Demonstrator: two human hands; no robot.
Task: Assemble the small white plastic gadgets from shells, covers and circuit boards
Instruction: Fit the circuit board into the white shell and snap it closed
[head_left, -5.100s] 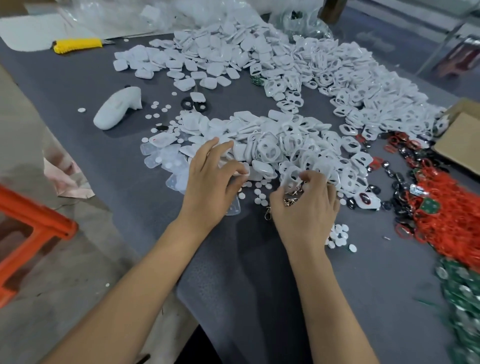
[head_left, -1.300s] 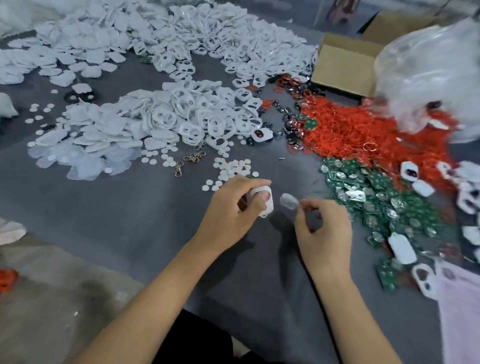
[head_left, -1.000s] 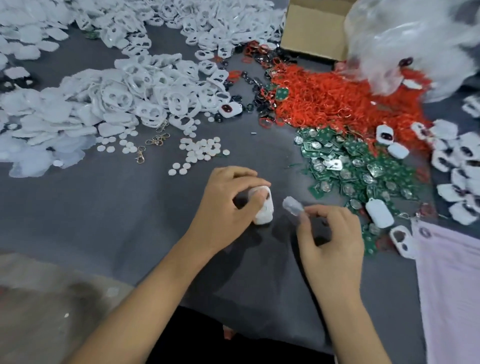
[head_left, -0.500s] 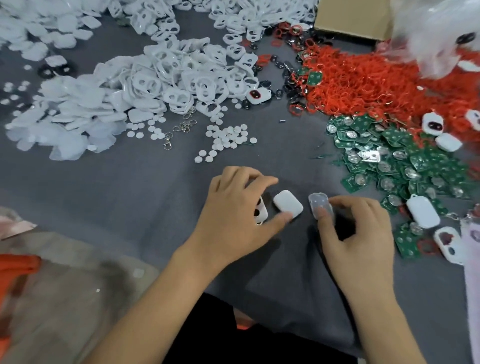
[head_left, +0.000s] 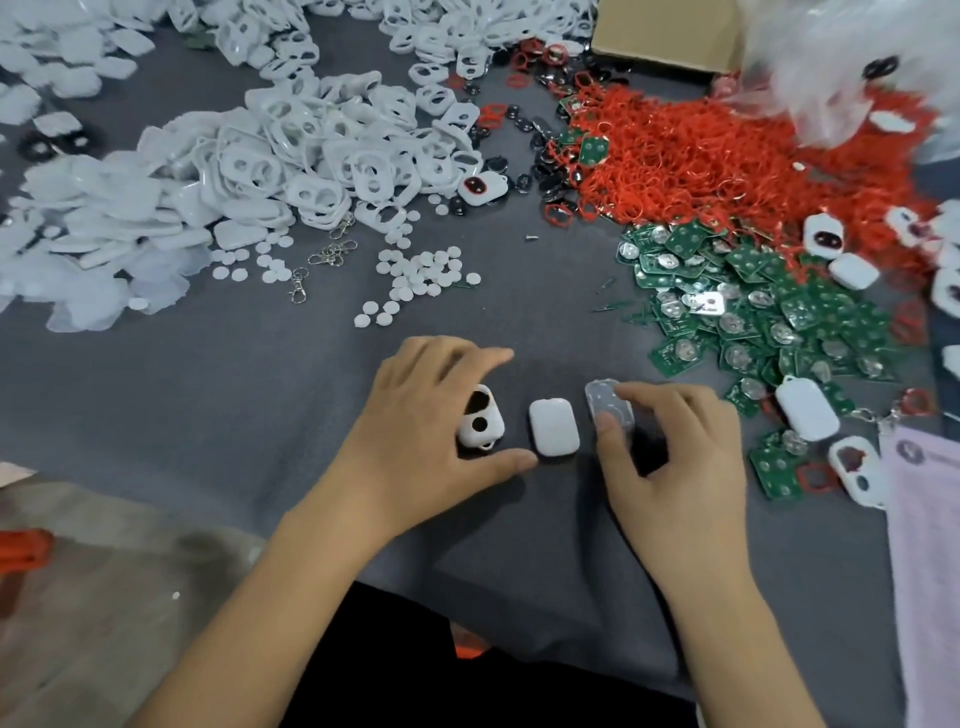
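Observation:
Three parts lie in a row on the grey table mat (head_left: 260, 395). A white shell with two holes (head_left: 480, 423) sits under the arched fingers of my left hand (head_left: 426, 426), whose thumb stretches along the mat just below it. To its right a plain white cover (head_left: 554, 434) lies free between my hands. A translucent cover (head_left: 605, 397) is pinched by my right hand (head_left: 675, 467), with the thumb on top and the curled fingers behind it. Green circuit boards (head_left: 753, 322) are heaped further right.
Piles of white shells (head_left: 311, 156) and flat covers (head_left: 104, 218) fill the far left. There are small white discs (head_left: 415, 280), metal clasps (head_left: 332, 254), a red ring heap (head_left: 701, 156), a cardboard box (head_left: 665, 36), a plastic bag (head_left: 857, 67), a closed white gadget (head_left: 807, 413) and pink cloth (head_left: 924, 545).
My hands came down to the mat. My left hand set the shell and the white cover down side by side. My right hand lowered the translucent cover beside them.

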